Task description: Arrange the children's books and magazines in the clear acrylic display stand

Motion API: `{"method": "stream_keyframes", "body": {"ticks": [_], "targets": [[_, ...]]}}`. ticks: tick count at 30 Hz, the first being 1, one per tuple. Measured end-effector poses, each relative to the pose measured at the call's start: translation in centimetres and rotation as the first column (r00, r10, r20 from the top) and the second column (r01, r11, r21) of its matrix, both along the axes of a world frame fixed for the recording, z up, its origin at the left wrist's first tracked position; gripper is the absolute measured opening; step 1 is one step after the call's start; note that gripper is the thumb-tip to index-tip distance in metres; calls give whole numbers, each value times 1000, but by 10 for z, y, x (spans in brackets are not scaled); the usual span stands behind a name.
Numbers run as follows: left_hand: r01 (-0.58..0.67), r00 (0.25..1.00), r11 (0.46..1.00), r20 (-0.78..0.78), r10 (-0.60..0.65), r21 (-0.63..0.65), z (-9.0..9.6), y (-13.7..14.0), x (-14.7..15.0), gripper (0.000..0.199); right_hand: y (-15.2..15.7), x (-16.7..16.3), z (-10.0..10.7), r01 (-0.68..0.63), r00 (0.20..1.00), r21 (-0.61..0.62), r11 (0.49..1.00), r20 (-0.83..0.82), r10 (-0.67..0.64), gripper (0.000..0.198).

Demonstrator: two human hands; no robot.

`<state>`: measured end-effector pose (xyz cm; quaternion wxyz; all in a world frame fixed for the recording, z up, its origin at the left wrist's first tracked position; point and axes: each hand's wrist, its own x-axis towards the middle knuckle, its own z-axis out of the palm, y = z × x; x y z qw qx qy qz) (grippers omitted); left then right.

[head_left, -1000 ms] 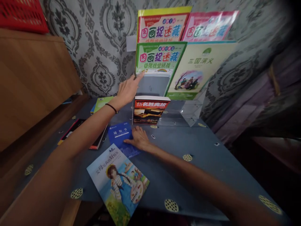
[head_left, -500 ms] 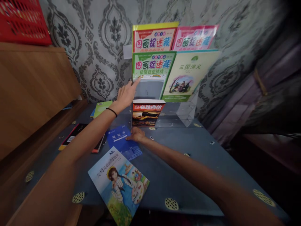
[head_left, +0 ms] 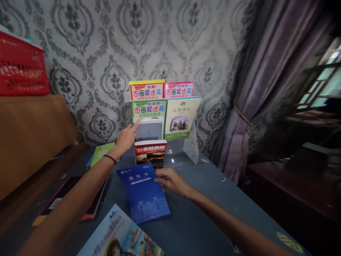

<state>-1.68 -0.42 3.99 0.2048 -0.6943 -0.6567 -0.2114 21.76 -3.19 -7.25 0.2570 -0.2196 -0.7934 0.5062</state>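
My right hand [head_left: 170, 180] pinches the right edge of a blue booklet [head_left: 145, 197], which is lifted and tilted over the table. At the left side of a clear display rack [head_left: 192, 144], my left hand [head_left: 127, 137] stretches its index finger against the front of a grey-blue booklet [head_left: 149, 131]; its other fingers are partly hidden. Behind that booklet stands a green-covered picture book [head_left: 147, 107], with a pale green book [head_left: 181, 119] to its right. A red-and-black book [head_left: 151, 151] stands in the bottom tier, its lower part hidden by the blue booklet.
An illustrated book [head_left: 117, 231] lies at the near edge. Under my left forearm is a dark book [head_left: 68, 190], and a green book [head_left: 102, 153] lies behind it. A wooden cabinet [head_left: 32, 131] with a red basket [head_left: 23, 67] stands left. A tied curtain [head_left: 237, 106] hangs right.
My right hand has raised the blue booklet off the table and tilted it up before the rack. My left hand stays by the rack. The view has shifted upward and to the right.
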Motion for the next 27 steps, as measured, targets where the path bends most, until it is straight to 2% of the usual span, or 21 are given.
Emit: {"method": "stream_keyframes", "body": {"ticks": [2, 4, 6, 8, 10, 11, 13, 15, 19, 21, 25, 27], "targets": [[7, 1000, 1000, 7, -7, 2, 1, 0, 1, 60, 2, 34, 18, 74, 993, -43, 996, -93, -78, 30], [18, 1000, 1000, 13, -18, 4, 1, -1, 2, 57, 6, 66, 39, 215, 958, -37, 976, -188, -218, 31], [28, 1000, 1000, 12, -29, 11, 1, 1, 1, 56, 14, 94, 58, 390, 876, -7, 921, -306, -373, 33], [40, 999, 999, 4, -40, 22, -1, 4, 0, 56, 23, 116, 72, 537, 745, -22, 843, -457, -486, 35], [57, 998, 997, -4, -57, 49, -3, 7, -3, 57, 31, 130, 78, 618, 637, -42, 785, -558, -532, 35], [67, 998, 995, -6, -66, 68, -4, 9, -3, 58, 34, 135, 79, 635, 613, -41, 772, -582, -535, 33], [86, 996, 991, -9, -86, 105, -5, 11, -5, 59, 37, 138, 74, 622, 632, -20, 783, -577, -517, 33], [103, 995, 986, -14, -102, 129, -6, 12, -4, 59, 36, 137, 62, 563, 702, -12, 827, -521, -486, 33], [110, 994, 985, -20, -109, 133, -5, 11, -2, 58, 24, 129, 27, 403, 841, -17, 915, -386, -378, 39], [107, 994, 985, -24, -104, 132, -5, 12, -2, 58, 17, 125, 9, 334, 903, 38, 942, -299, -308, 41], [104, 994, 984, -46, -99, 145, -5, 13, -2, 58, 7, 122, -12, 292, 948, 167, 942, -182, -261, 40], [97, 993, 986, -74, -87, 137, -4, 12, -2, 58, 3, 119, -15, 327, 930, 121, 937, -220, -296, 39]]}}
